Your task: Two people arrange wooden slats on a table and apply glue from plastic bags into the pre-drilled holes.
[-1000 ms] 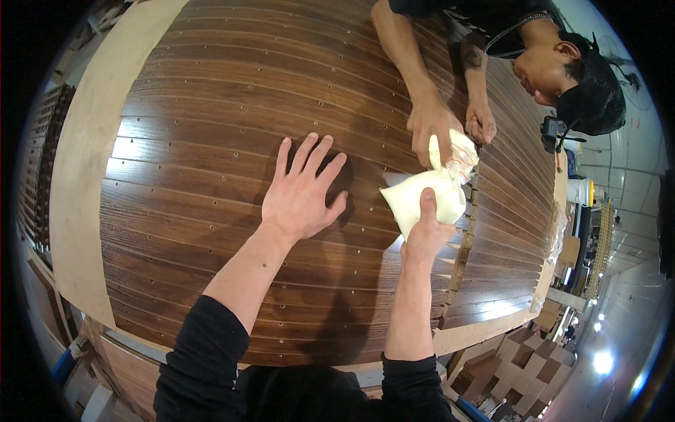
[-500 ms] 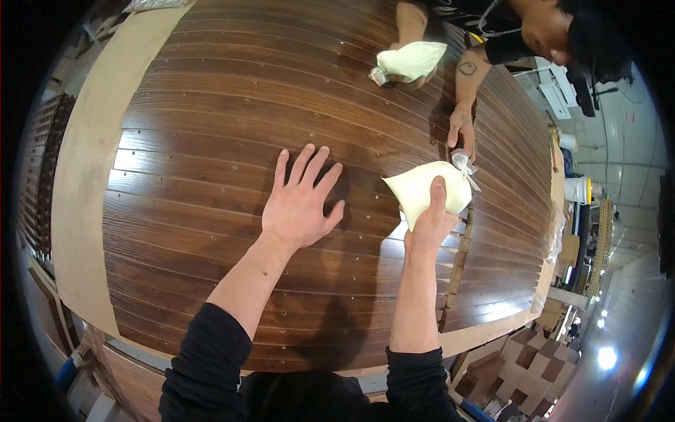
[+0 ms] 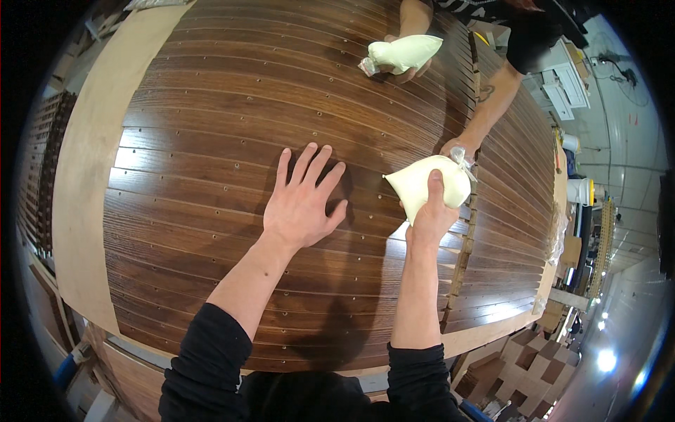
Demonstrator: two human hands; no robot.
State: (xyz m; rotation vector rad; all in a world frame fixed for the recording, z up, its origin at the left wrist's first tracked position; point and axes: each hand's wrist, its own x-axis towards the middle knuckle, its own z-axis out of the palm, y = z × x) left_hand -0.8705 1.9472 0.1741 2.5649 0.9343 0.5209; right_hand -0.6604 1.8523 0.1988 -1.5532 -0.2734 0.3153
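My left hand (image 3: 301,207) lies with fingers spread over the dark brown wooden strips (image 3: 204,232), which have rows of small holes along them. In my right hand (image 3: 430,219) is a soft plastic bag (image 3: 413,184) of pale yellow paste, its thumb pressed on top. The bag's pointed tip faces left, and its twisted clear end sits at the upper right. Across from me, a co-worker's hand grips a similar filled bag (image 3: 413,53). The co-worker's other hand (image 3: 460,144) rests on the strips just beyond my bag, partly hidden by its twisted end.
A pale wooden border (image 3: 81,183) runs down the left side. A dark gap (image 3: 460,264) with a raised edge divides the strips on the right. White buckets (image 3: 579,190) and stacked boxes (image 3: 527,359) stand past the right side.
The co-worker's head has moved up and mostly out of view, and their arm now slants in from farther right. Their bag has shifted slightly up and left. My hands have barely moved.
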